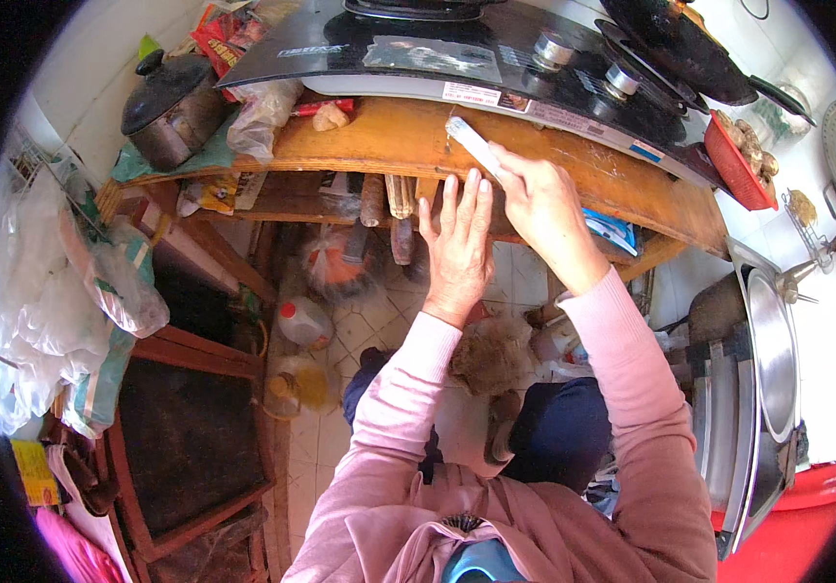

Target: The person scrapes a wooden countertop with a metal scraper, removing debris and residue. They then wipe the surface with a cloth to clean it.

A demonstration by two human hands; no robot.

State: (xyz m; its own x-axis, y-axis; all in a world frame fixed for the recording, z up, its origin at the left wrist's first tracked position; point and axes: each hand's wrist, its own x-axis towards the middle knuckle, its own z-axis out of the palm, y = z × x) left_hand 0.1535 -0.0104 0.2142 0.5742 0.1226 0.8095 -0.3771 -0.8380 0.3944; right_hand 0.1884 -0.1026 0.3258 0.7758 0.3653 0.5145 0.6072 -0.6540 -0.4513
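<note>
My right hand (540, 197) grips a flat, whitish metallic strip (473, 146), possibly a knife or scraper blade, which slants up and left over the wooden counter (381, 142). Its far end lies near the front edge of the black gas stove (432, 58). Just left of it, my left hand (460, 244) is spread flat with the fingertips at the counter's front edge, holding nothing. The handle end of the strip is hidden inside my right hand. A piece of ginger or similar root (331, 116) and a red packet (323, 106) lie on the counter to the left.
A lidded dark pot (171, 116) stands at the left end beside plastic bags. At right are a red basket of roots (735, 164), a black wok (688, 55) and a metal sink (771, 350). Bottles (305, 323) stand on the tiled floor below.
</note>
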